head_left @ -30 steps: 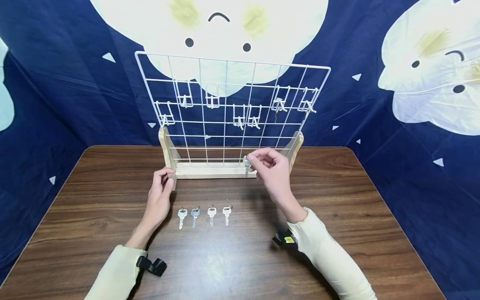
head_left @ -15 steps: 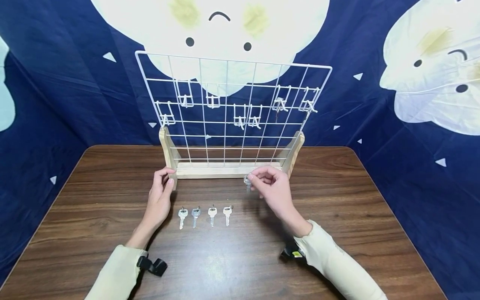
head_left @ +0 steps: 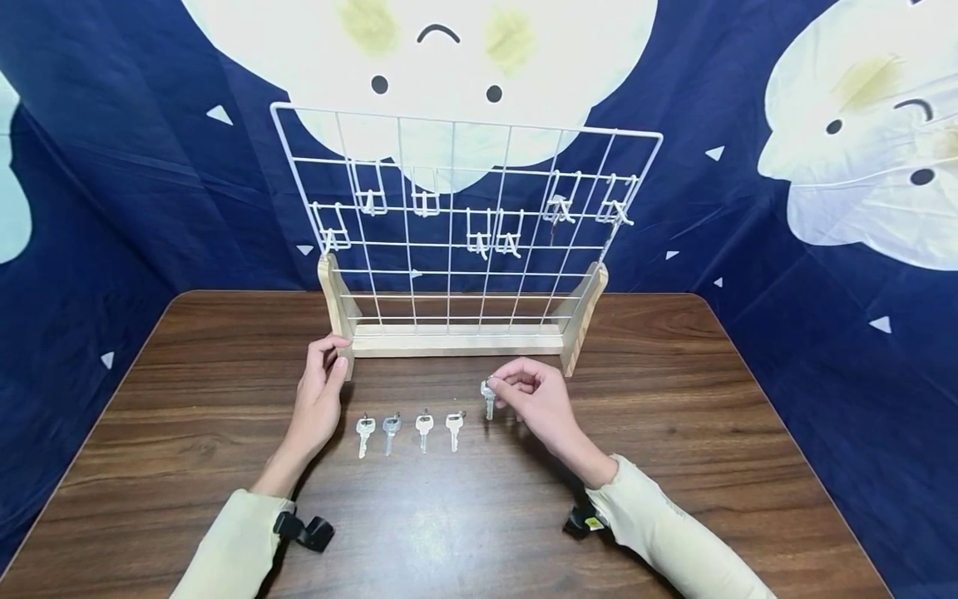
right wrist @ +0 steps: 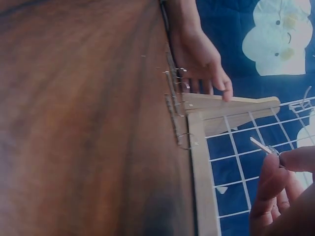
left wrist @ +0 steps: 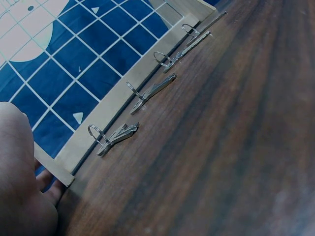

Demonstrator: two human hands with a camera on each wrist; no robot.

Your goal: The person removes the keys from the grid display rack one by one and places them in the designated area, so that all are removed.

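Between thumb and fingertips, my right hand (head_left: 540, 408) pinches a silver key (head_left: 489, 401) by its head and ring, blade pointing down close over the table. In the right wrist view that key (right wrist: 261, 145) juts from the fingertips. To its left lies a row of several keys with small rings, among them a rightmost key (head_left: 454, 431) and a leftmost key (head_left: 364, 434). My left hand (head_left: 318, 399) grips the left wooden foot (head_left: 337, 312) of a white wire grid rack (head_left: 449, 272), thumb and fingers on either side of it, as the left wrist view also shows.
Several white hooks hang on the grid, including a left hook (head_left: 332, 239) and a middle hook (head_left: 479, 241). A key (head_left: 555, 218) hangs at an upper right hook. The brown wooden table (head_left: 419, 532) ends at a dark blue cloth (head_left: 224, 191) with cloud shapes.
My right hand has brought the key down from in front of the rack's base toward me, close to the table beside the row. The left hand stays at the foot.
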